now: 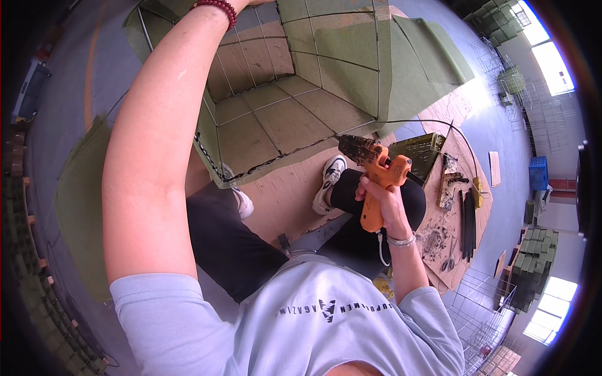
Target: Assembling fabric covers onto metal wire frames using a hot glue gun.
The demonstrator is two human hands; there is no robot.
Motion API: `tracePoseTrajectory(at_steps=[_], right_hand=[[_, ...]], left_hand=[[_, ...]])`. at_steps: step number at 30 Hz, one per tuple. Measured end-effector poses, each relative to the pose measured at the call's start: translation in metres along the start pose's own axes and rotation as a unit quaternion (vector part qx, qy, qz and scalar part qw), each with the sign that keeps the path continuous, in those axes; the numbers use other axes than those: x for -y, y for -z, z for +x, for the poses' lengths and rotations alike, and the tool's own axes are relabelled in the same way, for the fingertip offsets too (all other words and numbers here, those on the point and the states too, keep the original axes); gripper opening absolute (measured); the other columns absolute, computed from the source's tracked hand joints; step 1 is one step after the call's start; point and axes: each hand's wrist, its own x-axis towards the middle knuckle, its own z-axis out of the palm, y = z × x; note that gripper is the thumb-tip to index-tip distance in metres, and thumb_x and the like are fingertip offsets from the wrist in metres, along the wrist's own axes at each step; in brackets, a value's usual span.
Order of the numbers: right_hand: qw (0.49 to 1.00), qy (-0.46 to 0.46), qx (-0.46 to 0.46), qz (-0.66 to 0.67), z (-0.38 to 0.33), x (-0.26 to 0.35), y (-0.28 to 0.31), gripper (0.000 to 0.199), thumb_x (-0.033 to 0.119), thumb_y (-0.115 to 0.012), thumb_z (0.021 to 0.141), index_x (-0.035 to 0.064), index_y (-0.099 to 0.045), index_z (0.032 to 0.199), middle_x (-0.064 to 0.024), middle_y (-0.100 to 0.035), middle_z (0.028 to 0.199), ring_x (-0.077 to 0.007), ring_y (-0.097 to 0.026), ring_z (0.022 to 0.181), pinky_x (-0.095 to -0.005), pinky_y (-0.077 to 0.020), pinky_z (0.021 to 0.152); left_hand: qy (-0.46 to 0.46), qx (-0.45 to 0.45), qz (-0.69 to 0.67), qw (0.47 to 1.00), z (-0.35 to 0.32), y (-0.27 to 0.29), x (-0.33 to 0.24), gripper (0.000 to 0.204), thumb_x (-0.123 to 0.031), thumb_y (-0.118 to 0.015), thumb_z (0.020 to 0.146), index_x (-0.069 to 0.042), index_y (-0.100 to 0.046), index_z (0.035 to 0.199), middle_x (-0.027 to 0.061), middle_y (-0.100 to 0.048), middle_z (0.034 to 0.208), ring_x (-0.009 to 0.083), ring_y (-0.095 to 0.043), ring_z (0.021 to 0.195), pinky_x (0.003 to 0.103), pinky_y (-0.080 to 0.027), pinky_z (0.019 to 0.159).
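Note:
An orange glue gun (375, 182), its nozzle end crusted with dark residue, is gripped by my right hand (384, 199). The nozzle points toward the near right corner of a wire-frame box (276, 119) lined with green fabric. Black glue runs along the box's near edge (282, 153). My left arm reaches over the box's left side. Only a sliver of my left hand (256, 2) shows at the top edge, beyond a dark red bead bracelet (219, 7); its fingers are out of sight.
Cardboard (295, 182) covers the floor under the box and my feet. At right lie black glue sticks (468, 225), scissors (448, 263) and a green glue-stained block (417, 156). Loose green fabric (433, 53) spreads beyond the box. Wire frames (483, 301) and stacked green boxes (533, 266) stand farther right.

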Motion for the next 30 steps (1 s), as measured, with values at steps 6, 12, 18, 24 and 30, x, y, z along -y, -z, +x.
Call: tracePoseTrajectory(at_steps=[6, 12, 18, 24, 30], right_hand=[[1.0, 0.021, -0.002, 0.017, -0.001, -0.005, -0.002, 0.014, 0.009, -0.062, 0.086, 0.0007, -0.054, 0.094, -0.0032, -0.055, 0.075, -0.0138, -0.057, 0.066, -0.0267, -0.0473, 0.062], [1.0, -0.001, 0.017, 0.005, -0.001, -0.015, 0.001, 0.017, 0.01, -0.061, 0.087, 0.0005, -0.053, 0.098, -0.0045, -0.055, 0.075, -0.0161, -0.057, 0.067, -0.0282, -0.0473, 0.063], [1.0, -0.005, 0.017, 0.022, -0.005, -0.018, -0.006, 0.017, 0.01, -0.062, 0.086, 0.0002, -0.053, 0.098, -0.005, -0.055, 0.075, -0.0166, -0.057, 0.068, -0.0288, -0.0477, 0.065], [0.999, 0.002, 0.018, 0.038, -0.003, -0.022, -0.005, 0.018, 0.01, -0.061, 0.087, -0.0002, -0.052, 0.099, -0.0055, -0.054, 0.076, -0.0167, -0.057, 0.068, -0.0294, -0.048, 0.065], [0.999, 0.0, 0.02, 0.038, -0.005, -0.021, -0.008, 0.017, 0.01, -0.06, 0.087, 0.0, -0.053, 0.099, -0.0056, -0.054, 0.076, -0.0167, -0.057, 0.069, -0.0298, -0.0483, 0.064]], left_hand=[[0.001, -0.004, 0.001, 1.0, 0.001, -0.001, 0.001, 0.092, -0.023, -0.07, 0.076, -0.007, -0.017, 0.149, 0.0143, -0.026, 0.151, 0.0286, -0.024, 0.14, 0.048, -0.013, 0.117], [-0.002, -0.008, -0.01, 1.0, 0.0, 0.002, 0.0, 0.092, -0.022, -0.071, 0.076, -0.007, -0.018, 0.149, 0.0143, -0.027, 0.151, 0.0286, -0.025, 0.14, 0.048, -0.013, 0.117], [0.002, -0.008, -0.001, 1.0, 0.0, 0.001, 0.001, 0.092, -0.023, -0.071, 0.076, -0.007, -0.017, 0.149, 0.0138, -0.027, 0.151, 0.0284, -0.025, 0.14, 0.048, -0.013, 0.117], [0.005, -0.005, 0.0, 1.0, 0.0, 0.001, 0.0, 0.091, -0.024, -0.07, 0.077, -0.007, -0.017, 0.149, 0.0139, -0.027, 0.151, 0.0284, -0.025, 0.14, 0.048, -0.013, 0.117], [-0.002, -0.014, -0.002, 1.0, 0.0, 0.0, 0.002, 0.091, -0.022, -0.07, 0.076, -0.007, -0.018, 0.148, 0.014, -0.028, 0.15, 0.0284, -0.026, 0.139, 0.048, -0.014, 0.117]])
